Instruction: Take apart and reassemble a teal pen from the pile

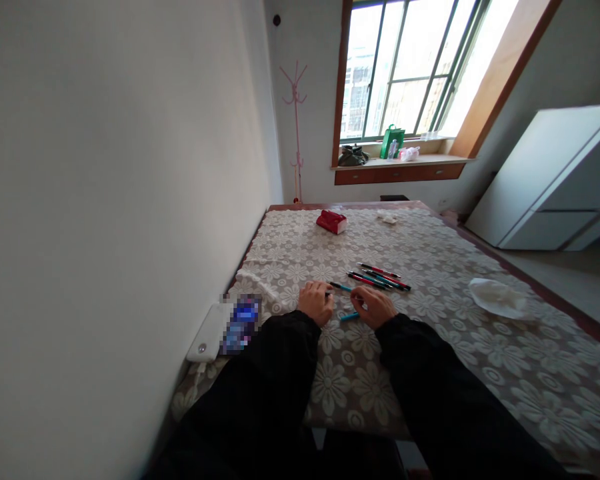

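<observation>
Both my hands rest on a table covered with a floral lace cloth [430,347]. My left hand [316,301] is closed around one end of a teal pen [341,287] that points toward my right hand. My right hand [377,305] pinches something small at that pen's other end. A short teal piece, perhaps a cap [349,316], lies on the cloth between my wrists. Just beyond my hands lie several red and teal pens [380,277] in a loose bundle.
A red pouch [331,221] sits at the table's far end, a crumpled white tissue [497,297] to the right. A white device [207,333] and a blurred-out item [241,323] lie by the left wall. A white cabinet [550,180] stands right, window behind.
</observation>
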Demonstrator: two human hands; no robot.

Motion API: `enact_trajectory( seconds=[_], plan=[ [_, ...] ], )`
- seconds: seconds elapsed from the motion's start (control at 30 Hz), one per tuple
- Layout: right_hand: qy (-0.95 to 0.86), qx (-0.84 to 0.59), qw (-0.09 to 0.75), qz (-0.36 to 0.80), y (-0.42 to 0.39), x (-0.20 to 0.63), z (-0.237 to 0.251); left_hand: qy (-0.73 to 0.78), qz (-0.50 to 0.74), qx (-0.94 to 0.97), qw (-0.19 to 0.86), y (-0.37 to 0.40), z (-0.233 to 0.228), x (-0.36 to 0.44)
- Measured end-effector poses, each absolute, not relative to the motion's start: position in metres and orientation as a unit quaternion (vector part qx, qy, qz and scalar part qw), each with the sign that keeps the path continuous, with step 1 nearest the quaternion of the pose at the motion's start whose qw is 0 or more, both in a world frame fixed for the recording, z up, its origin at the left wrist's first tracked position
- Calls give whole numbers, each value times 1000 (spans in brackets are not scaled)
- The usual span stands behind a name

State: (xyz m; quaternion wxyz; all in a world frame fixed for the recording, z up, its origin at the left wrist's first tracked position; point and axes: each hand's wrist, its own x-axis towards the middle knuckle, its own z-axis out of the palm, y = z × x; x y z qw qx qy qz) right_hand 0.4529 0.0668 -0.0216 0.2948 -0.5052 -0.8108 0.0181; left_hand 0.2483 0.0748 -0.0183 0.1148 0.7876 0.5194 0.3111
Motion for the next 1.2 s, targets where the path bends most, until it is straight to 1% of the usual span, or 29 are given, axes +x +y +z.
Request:
enact_trajectory(
  seconds=[0.3,0.67,0.97,1.2],
  plan=[
    [-806,-518,288,9,68,455,-23,535,287,786,118,80,-28,245],
    [-811,-514,279,9,70,456,-26,448,296,828,163,77,-18,249],
    [-808,-517,283,20,68,455,-23,440,310,826,166,78,-19,248],
    [-825,-489,279,46,67,453,-22,405,306,843,178,80,-23,248]
  ],
)
